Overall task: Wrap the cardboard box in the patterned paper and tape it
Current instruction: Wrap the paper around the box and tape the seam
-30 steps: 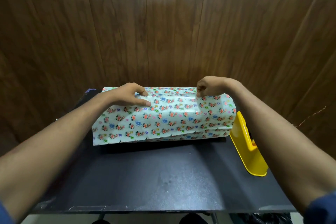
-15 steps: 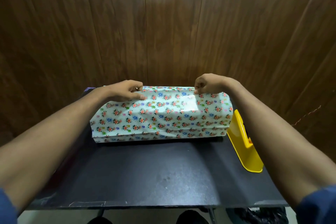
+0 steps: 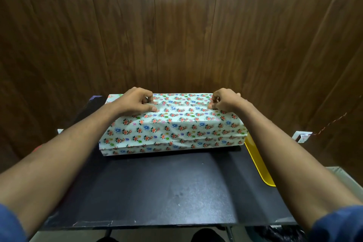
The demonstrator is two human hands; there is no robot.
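Observation:
A long box lies across the far half of the black table (image 3: 157, 188), fully covered by white floral patterned paper (image 3: 172, 129); no cardboard shows. My left hand (image 3: 135, 102) sits on the box's top at the left, fingers curled, pinching the paper's edge between thumb and fingers. My right hand (image 3: 224, 99) pinches the same edge at the top right. The paper lies folded down over the near face and is slightly creased there.
A yellow plastic tray or holder (image 3: 257, 163) sits at the table's right edge, just beside the box's right end. A dark wooden wall stands close behind the box. A dark object (image 3: 94, 100) lies behind the box's left end.
The paper has been pulled up and over the box, going from a loose bulge to a tight fit on the top. Both hands have shifted back along the top.

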